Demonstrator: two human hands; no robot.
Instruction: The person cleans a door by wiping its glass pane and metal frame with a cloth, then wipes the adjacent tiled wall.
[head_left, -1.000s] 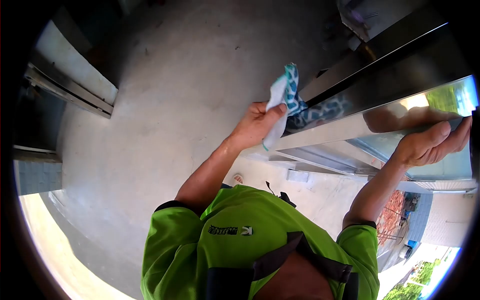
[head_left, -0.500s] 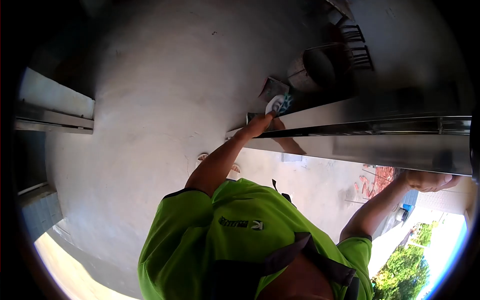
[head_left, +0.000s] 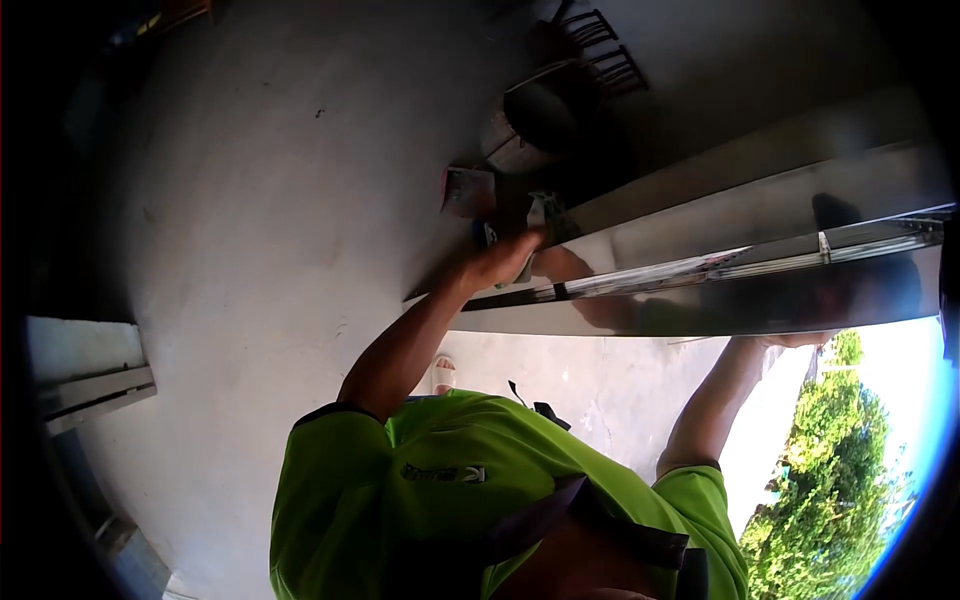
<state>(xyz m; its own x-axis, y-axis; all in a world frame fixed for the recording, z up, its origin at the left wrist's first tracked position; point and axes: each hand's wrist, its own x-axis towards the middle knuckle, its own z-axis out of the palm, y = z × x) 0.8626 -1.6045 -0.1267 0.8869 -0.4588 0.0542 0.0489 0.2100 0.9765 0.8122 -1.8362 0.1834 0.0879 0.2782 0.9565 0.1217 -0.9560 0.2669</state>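
My left hand (head_left: 505, 262) is closed on a cloth (head_left: 538, 212), pale with a darker pattern, at the near end of a long, glossy metal door frame (head_left: 740, 300). The hand is mirrored in the shiny surface. A dark groove with bright reflected strips runs along the frame's length. My right hand (head_left: 797, 340) is at the frame's lower edge on the right; most of its fingers are hidden behind that edge.
On the floor beyond the frame stand a round basket or bucket (head_left: 515, 145), a dark chair (head_left: 600, 50) and a flat box-like item (head_left: 468, 190). A metal-edged wall end (head_left: 100, 395) is at left. Green foliage (head_left: 830, 470) shows outside at lower right.
The view has shifted, so the basket and chair sit further left. My left hand remains at the frame with the cloth. My right hand is now more hidden behind the frame's edge.
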